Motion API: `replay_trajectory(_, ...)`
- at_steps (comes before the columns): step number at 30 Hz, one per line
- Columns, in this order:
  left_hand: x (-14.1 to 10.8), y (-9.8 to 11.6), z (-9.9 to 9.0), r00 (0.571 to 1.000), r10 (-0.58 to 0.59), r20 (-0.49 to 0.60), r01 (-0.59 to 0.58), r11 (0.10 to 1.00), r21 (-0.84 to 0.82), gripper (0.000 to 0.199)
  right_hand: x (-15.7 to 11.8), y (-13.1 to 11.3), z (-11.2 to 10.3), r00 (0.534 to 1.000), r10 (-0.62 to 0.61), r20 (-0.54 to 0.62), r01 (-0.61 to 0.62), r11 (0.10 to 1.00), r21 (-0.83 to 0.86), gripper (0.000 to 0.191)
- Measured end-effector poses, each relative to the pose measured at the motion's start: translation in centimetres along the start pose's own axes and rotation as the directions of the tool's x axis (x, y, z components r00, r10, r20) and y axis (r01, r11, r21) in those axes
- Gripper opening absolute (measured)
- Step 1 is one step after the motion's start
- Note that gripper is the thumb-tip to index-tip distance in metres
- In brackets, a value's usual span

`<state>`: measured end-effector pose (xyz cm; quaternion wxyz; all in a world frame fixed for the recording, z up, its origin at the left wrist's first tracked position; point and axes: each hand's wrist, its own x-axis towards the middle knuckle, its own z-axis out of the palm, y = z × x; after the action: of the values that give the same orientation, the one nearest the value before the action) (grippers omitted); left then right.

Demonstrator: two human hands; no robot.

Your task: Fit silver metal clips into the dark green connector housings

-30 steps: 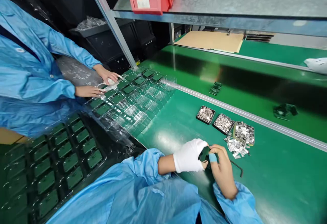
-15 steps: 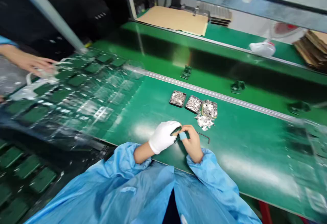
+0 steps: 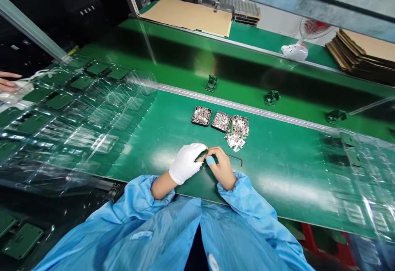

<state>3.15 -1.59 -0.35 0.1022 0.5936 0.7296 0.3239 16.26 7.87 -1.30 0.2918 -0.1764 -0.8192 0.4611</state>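
Observation:
My left hand (image 3: 187, 164), in a white glove with bare fingertips, is closed on a small green circuit board (image 3: 202, 155), which the fingers mostly hide. Against the board's right edge my right hand (image 3: 219, 164) pinches with thumb and forefinger; a light blue wrap is round one finger. Whatever sits between those fingertips is too small to make out. Just beyond the hands lies a heap of silvery metal pieces (image 3: 236, 141). Three small trays of metal parts stand behind it: a left tray (image 3: 201, 115), a middle tray (image 3: 221, 120) and a right tray (image 3: 240, 125). A dark hex key (image 3: 241, 162) rests right of my right hand.
Clear plastic blister trays (image 3: 92, 110) with green boards cover the left side; more blister trays (image 3: 352, 172) lie at right. Several circuit boards (image 3: 211, 82) sit on the green strip behind a metal rail (image 3: 247, 111). A co-worker's hand (image 3: 9, 82) shows at far left.
The view has swung to the right, so everything appears shifted left. Both my hands keep their hold at the circuit board. The co-worker's hand is now nearer the left edge of the picture.

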Motion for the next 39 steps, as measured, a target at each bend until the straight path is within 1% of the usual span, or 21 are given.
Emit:
replay_trajectory(2,-0.1,-0.1,0.2,1.000,0.003,0.005,-0.003,1.000,0.022,0.023,-0.1,-0.1,0.1,1.000,-0.004,0.002,0.004,1.000,-0.024,0.009)
replay_trajectory(4,-0.3,0.1,0.4,1.000,-0.012,-0.016,0.013,0.998,0.065,0.026,-0.3,-0.1,0.3,1.000,-0.009,0.006,0.009,0.998,-0.062,0.010)
replay_trajectory(7,-0.6,1.3,0.8,0.996,-0.076,-0.048,0.081,0.989,0.125,0.030,-0.8,-0.1,0.6,1.000,-0.007,-0.021,0.004,0.989,-0.150,0.012)
replay_trajectory(10,-0.4,2.5,1.2,0.990,-0.141,-0.018,0.142,0.980,0.141,0.027,-1.1,0.4,0.2,0.997,0.030,-0.075,-0.046,0.974,-0.221,0.011)
replay_trajectory(12,0.0,2.7,1.6,0.991,-0.137,0.005,0.135,0.985,0.105,0.031,-0.7,1.2,-0.4,0.994,0.085,-0.073,-0.097,0.978,-0.186,0.011)
replay_trajectory(15,0.3,2.2,1.8,0.989,-0.147,-0.014,0.147,0.989,-0.011,0.043,0.3,2.1,-1.5,0.980,0.196,0.017,-0.195,0.979,-0.055,0.018)
replay_trajectory(17,0.2,2.0,1.7,0.988,-0.154,-0.028,0.151,0.983,-0.102,0.050,0.6,2.1,-2.1,0.969,0.232,0.085,-0.230,0.973,-0.033,0.021)
replay_trajectory(19,0.1,1.9,1.3,0.990,-0.138,-0.003,0.135,0.972,-0.192,0.053,0.7,1.6,-2.5,0.969,0.218,0.119,-0.205,0.973,-0.109,0.022)
replay_trajectory(21,0.1,2.0,0.6,0.985,-0.157,0.066,0.168,0.957,-0.237,0.044,0.8,0.9,-2.7,0.973,0.192,0.130,-0.158,0.958,-0.239,0.028)
replay_trajectory(23,0.3,1.9,0.0,0.965,-0.222,0.138,0.248,0.944,-0.219,0.027,0.9,0.0,-2.6,0.967,0.193,0.166,-0.124,0.926,-0.357,0.033)
replay_trajectory(25,0.6,1.7,-0.5,0.943,-0.282,0.175,0.312,0.934,-0.173,0.019,1.2,-0.8,-2.3,0.952,0.226,0.207,-0.119,0.894,-0.432,0.033)
replay_trajectory(26,0.8,1.6,-0.6,0.938,-0.297,0.181,0.325,0.932,-0.158,0.017,1.3,-1.1,-2.2,0.945,0.242,0.220,-0.120,0.882,-0.456,0.033)
replay_trajectory(29,1.2,1.2,-0.5,0.931,-0.310,0.194,0.340,0.929,-0.144,0.017,1.3,-1.4,-1.8,0.941,0.249,0.228,-0.112,0.867,-0.485,0.031)
replay_trajectory(32,1.5,0.9,-0.2,0.931,-0.306,0.201,0.338,0.929,-0.150,0.016,1.1,-0.8,-1.7,0.961,0.182,0.207,-0.063,0.876,-0.478,0.031)
replay_trajectory(36,1.8,0.8,0.1,0.937,-0.314,0.154,0.337,0.928,-0.158,0.013,0.9,0.1,-1.3,0.981,0.092,0.168,0.000,0.878,-0.478,0.023)
replay_trajectory(39,1.7,1.0,0.3,0.944,-0.310,0.115,0.327,0.928,-0.177,0.010,0.7,-0.1,-0.7,0.990,0.066,0.124,0.004,0.872,-0.489,0.018)
